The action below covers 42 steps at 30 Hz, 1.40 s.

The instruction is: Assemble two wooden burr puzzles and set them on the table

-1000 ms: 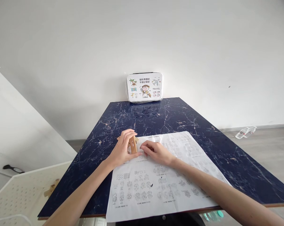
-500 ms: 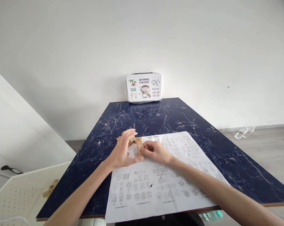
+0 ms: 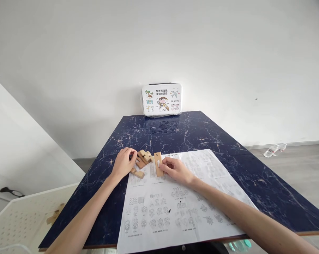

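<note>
My right hand [image 3: 177,170] pinches the side of a flat wooden puzzle piece [image 3: 158,170] marked "2", which has a slot through its middle. This piece stands over the printed sheet [image 3: 186,208]. To its left, my left hand [image 3: 124,162] is closed, fingertips curled at the edge of a small pile of wooden puzzle pieces [image 3: 146,156]; whatever is between those fingers is hidden. Just below that hand, a notched wooden piece [image 3: 138,173] rests on the sheet's upper left corner.
A white case [image 3: 162,100] with cartoon prints leans against the wall at the far end of the dark blue marbled table [image 3: 159,135]. Left of the table is a white perforated surface [image 3: 24,215] with a wooden piece [image 3: 55,213] on it. Plastic bottles [image 3: 274,150] lie on the floor at right.
My left hand has moved left, away from the piece marked "2", and its fingers have closed. The pile and notched piece now show. My right hand still holds its piece.
</note>
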### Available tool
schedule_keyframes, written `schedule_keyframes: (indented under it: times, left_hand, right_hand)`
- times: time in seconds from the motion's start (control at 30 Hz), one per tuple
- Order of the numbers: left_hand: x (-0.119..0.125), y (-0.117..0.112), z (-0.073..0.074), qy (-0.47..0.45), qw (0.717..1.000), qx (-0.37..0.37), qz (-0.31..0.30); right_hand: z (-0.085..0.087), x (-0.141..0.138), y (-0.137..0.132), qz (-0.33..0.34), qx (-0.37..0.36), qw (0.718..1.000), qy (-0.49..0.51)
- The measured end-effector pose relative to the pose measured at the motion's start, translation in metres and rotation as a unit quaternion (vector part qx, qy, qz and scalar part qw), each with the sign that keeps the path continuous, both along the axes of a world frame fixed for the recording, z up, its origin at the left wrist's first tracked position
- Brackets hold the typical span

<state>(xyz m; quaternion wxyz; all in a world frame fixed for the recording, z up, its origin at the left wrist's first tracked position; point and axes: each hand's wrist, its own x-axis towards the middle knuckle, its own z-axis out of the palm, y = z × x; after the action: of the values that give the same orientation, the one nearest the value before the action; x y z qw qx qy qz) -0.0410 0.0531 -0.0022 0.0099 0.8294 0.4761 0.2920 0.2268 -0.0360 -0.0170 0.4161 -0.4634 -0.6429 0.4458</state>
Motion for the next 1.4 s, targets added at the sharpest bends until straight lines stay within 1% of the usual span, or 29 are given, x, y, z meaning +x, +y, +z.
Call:
schedule_keyframes:
  times: [0.2, 0.33, 0.43, 0.63, 0.83, 0.9, 1.03, 1.1, 1.2, 1.3, 1.4]
  left_hand:
    - [-0.005, 0.007, -0.003, 0.016, 0.999, -0.040, -0.019]
    - [-0.009, 0.011, -0.008, 0.057, 0.998, -0.022, -0.025]
    - [-0.011, 0.012, -0.008, 0.074, 0.996, -0.011, -0.042]
    - [-0.014, 0.012, -0.002, 0.099, 0.993, -0.023, -0.067]
    - [-0.014, 0.007, 0.010, 0.119, 0.987, -0.021, -0.106]
    - [-0.014, 0.005, 0.013, 0.124, 0.987, -0.020, -0.101]
    - [-0.013, 0.001, 0.017, 0.126, 0.990, -0.049, -0.040]
    - [-0.011, -0.001, 0.020, 0.103, 0.993, -0.050, -0.018]
    - [-0.007, -0.006, 0.025, 0.000, 0.998, -0.065, -0.004]
    - [-0.001, -0.011, 0.030, -0.119, 0.985, -0.125, 0.009]
    - [0.001, -0.012, 0.029, -0.154, 0.978, -0.142, 0.007]
  right_hand:
    - [0.001, -0.001, -0.001, 0.003, -0.004, 1.000, 0.009]
    - [0.001, -0.001, 0.000, 0.003, -0.006, 1.000, 0.010]
    - [0.001, -0.001, 0.000, 0.006, -0.003, 1.000, 0.010]
    - [0.003, -0.001, -0.001, 0.001, -0.008, 1.000, -0.004]
    - [0.003, -0.001, -0.001, 0.007, -0.007, 1.000, 0.004]
    - [0.002, -0.001, 0.000, 0.008, -0.005, 1.000, 0.005]
    - [0.001, -0.001, 0.000, 0.007, -0.008, 1.000, 0.005]
    - [0.001, -0.001, 0.000, 0.007, -0.008, 1.000, 0.008]
    - [0.001, -0.001, 0.000, 0.009, -0.007, 1.000, 0.009]
    - [0.001, -0.001, 0.000, 0.012, -0.005, 1.000, 0.005]
    - [0.002, 0.000, -0.001, 0.006, -0.004, 1.000, -0.003]
